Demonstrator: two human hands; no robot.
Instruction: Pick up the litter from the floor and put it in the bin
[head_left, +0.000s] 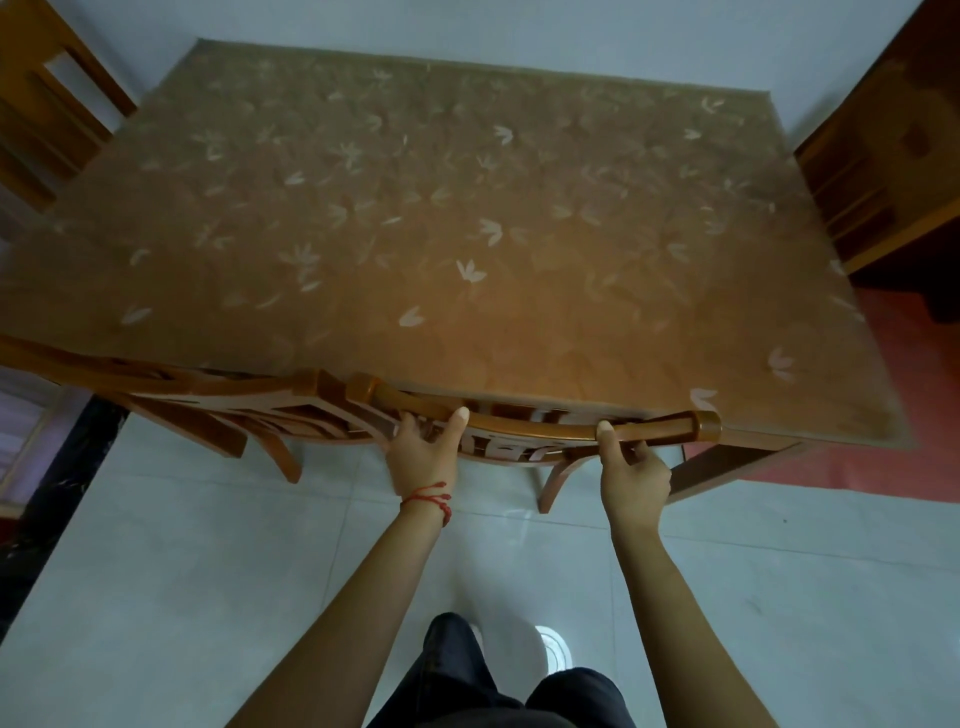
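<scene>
No litter anywhere in view, and no bin either; the pale floor tiles (208, 545) near the person show nothing to pick up, so whatever needs collecting is probably hidden under the furniture. Both hands are on the chair (535, 423) tucked against the near edge of the table (467, 208). The left hand (426, 452) grips the curved top rail, thumb over the top and fingers wrapped behind. The right hand (631, 467) grips the same rail further right, thumb up against the wood and fingers curled beneath. Looks like the chair is about to be shifted to get at the floor underneath.

What could go wrong? A second chair (171, 400) sits just beside this one on the left, their top corners nearly touching, so a crooked pull could knock the two together. The rail lies close under the table edge, so lifting rather than sliding could bang it, or pinch the knuckles. The person's feet (553, 647) stand directly behind, so a hard tug could bring the chair legs onto their toes. On smooth tile the legs may skid suddenly or scrape.
</scene>
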